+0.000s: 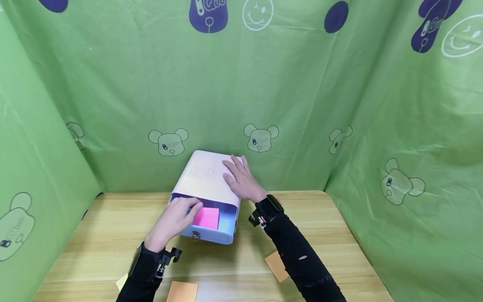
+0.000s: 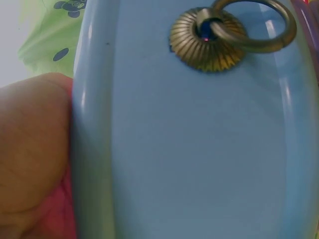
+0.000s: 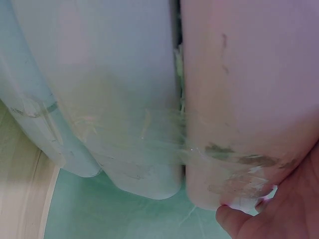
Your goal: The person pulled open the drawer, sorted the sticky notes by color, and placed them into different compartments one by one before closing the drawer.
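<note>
A small box with a white-pink cover stands near the back of the table, turned slightly. Its light blue drawer is pulled out toward me. Over the drawer's left side, my left hand pinches a bright pink sticky note near its upper left corner. In the left wrist view, the drawer front carries a brass ring pull. My right hand rests on the cover's right side, fingers spread toward the back edge. The right wrist view shows its fingers at the box's far end, beside clear tape.
Orange paper squares lie on the wooden table: one at the front, another beside the right forearm. A pale yellow piece is partly under the left sleeve. Green cloth hangs behind and on both sides.
</note>
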Action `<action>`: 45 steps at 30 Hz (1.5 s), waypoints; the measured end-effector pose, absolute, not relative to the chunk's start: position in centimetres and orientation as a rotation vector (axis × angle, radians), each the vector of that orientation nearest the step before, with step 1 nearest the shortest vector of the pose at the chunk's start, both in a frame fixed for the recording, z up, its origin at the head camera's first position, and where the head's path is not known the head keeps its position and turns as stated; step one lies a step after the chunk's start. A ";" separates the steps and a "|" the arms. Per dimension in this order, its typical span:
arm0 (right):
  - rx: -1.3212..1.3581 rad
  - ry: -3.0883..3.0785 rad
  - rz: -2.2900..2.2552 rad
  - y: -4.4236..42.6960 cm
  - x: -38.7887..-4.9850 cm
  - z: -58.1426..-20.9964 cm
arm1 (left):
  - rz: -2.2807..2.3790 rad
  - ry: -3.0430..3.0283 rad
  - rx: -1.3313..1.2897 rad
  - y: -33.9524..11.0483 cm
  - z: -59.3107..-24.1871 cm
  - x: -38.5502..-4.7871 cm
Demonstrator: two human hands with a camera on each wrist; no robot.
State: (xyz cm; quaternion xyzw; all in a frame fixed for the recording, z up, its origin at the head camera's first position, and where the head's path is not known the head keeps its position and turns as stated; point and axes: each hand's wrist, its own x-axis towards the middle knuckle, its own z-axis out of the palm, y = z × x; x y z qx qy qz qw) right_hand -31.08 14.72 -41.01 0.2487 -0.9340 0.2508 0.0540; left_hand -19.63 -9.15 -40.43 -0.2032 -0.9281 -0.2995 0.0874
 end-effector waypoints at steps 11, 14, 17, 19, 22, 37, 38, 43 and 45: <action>0.761 -2.844 0.756 14.8 -31.1 -40.9 | -0.862 -2.807 -0.611 -9.3 -40.4 -19.6; 0.756 -2.847 0.752 14.8 -31.1 -40.9 | -0.864 -2.815 -0.604 -9.3 -40.4 -19.7; 0.762 -2.840 0.751 14.7 -31.1 -40.8 | -0.862 -2.821 -0.594 -9.2 -40.3 -19.7; 0.766 -2.838 0.755 14.7 -31.1 -40.8 | -0.857 -2.821 -0.587 -9.2 -40.3 -19.7; 0.770 -2.839 0.763 14.6 -31.1 -40.9 | -0.861 -2.822 -0.580 -9.2 -40.3 -19.6; 0.798 -2.830 0.746 15.0 -31.4 -41.1 | -0.887 -2.736 -0.622 -9.3 -40.5 -19.5; 0.805 -2.826 0.746 14.9 -31.5 -41.1 | -0.890 -2.725 -0.627 -9.3 -40.5 -19.5; 0.812 -2.817 0.750 14.8 -31.5 -40.9 | -0.880 -2.671 -0.647 -9.4 -40.5 -19.5; 0.809 -2.818 0.746 14.9 -31.5 -40.9 | -0.871 -2.658 -0.647 -9.4 -40.5 -19.5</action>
